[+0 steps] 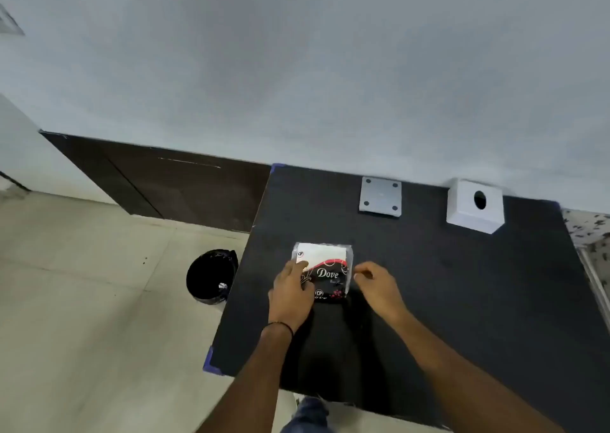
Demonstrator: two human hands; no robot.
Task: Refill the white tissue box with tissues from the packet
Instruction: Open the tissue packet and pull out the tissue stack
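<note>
A clear plastic tissue packet (326,264) with a black and red printed label lies flat on the black table (462,284), white tissues showing at its far end. My left hand (292,292) rests on the packet's left side, fingers pressing its top. My right hand (379,285) is at the packet's right edge, thumb and fingers pinched together on the wrapper there. The white tissue box (475,206), with a round hole in its top, stands at the table's far right against the wall, well apart from both hands.
A grey square plate (380,198) with corner holes lies at the table's far edge, left of the box. A black bin (211,276) stands on the tiled floor left of the table. A dark wooden panel (171,181) runs along the wall.
</note>
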